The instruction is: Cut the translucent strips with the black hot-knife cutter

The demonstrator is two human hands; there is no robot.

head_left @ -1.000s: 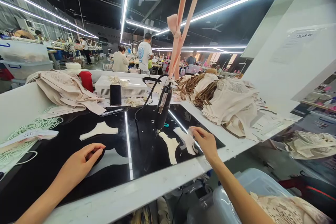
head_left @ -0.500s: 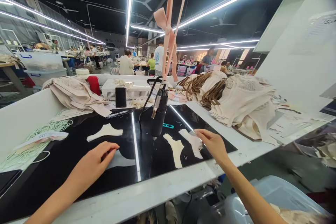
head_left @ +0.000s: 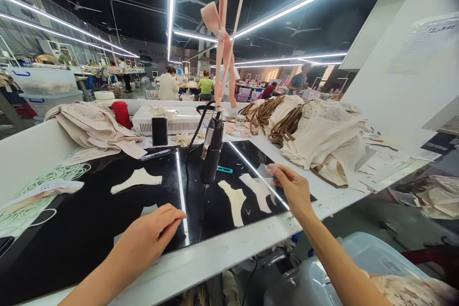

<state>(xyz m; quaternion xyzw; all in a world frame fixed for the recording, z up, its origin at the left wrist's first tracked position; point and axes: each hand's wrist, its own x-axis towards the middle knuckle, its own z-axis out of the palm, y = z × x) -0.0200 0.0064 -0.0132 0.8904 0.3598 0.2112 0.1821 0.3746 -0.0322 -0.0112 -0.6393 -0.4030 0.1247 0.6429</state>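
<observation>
One translucent sheet [head_left: 264, 171] pinched in right hand [head_left: 297, 192], pale cutout [head_left: 256, 192] near at 7 o'clock from that grip, long axis roughly 11-to-5; left hand [head_left: 152, 230] farther, 8 o'clock, cannot tell if gripping.

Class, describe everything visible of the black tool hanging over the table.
The black tool has a roughly cylindrical body, a metallic piece on one side and a narrow tip pointing down. It hangs slightly tilted from a knotted pink ribbon above the glossy black board; a dark cord meets its top. Neither left hand nor right hand touches it.
</observation>
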